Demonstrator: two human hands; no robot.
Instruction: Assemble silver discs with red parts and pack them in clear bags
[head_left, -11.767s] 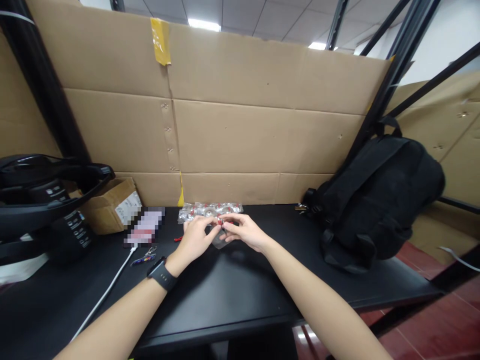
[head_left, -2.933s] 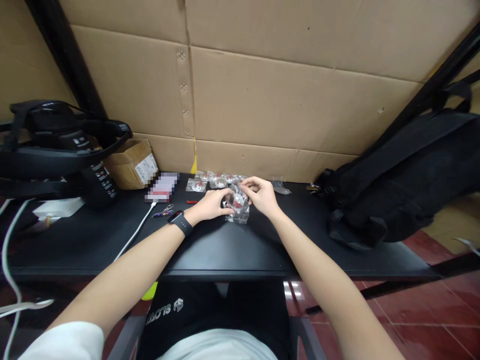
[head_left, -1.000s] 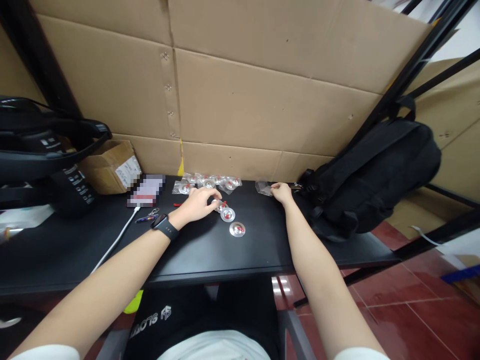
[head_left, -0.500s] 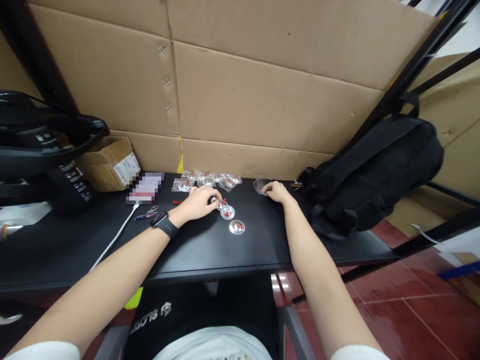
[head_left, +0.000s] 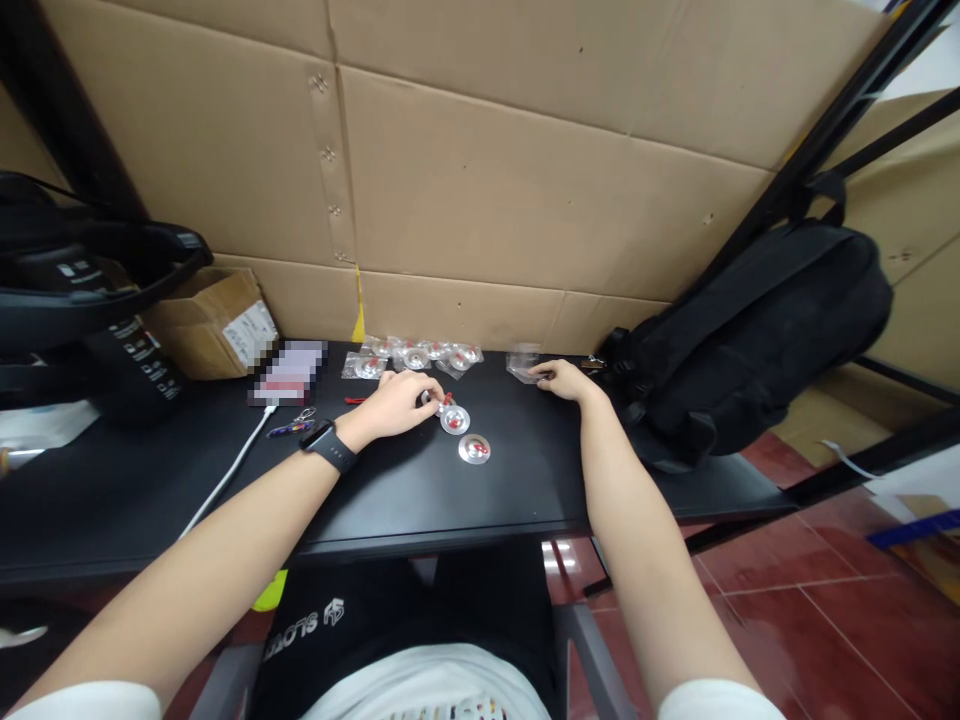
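My left hand (head_left: 405, 402), with a dark watch on its wrist, is closed with its fingertips pinched around a silver metal disc with a red piece, mostly hidden by the fingers. Beside those fingertips lies another silver disc (head_left: 454, 420) with a red centre piece, and a third disc (head_left: 474, 449) rests closer to the table's front edge. Over to the right, my right hand (head_left: 564, 381) has its fingertips closed at the edge of clear plastic bags (head_left: 523, 364) lying flat on the table. Several bagged discs (head_left: 416, 357) sit in a group along the back.
A phone (head_left: 289, 372) with a white cable (head_left: 229, 478) and a small keychain (head_left: 292, 426) lie on the left. Behind them are a cardboard box (head_left: 221, 318) and black gear (head_left: 82, 300). A black backpack (head_left: 757, 330) leans at the right. Cardboard panels (head_left: 487, 170) wall the back.
My right hand has shifted slightly right along the plastic bags, and more of them shows. My left hand stays by the discs almost unmoved. The view has tilted a little.
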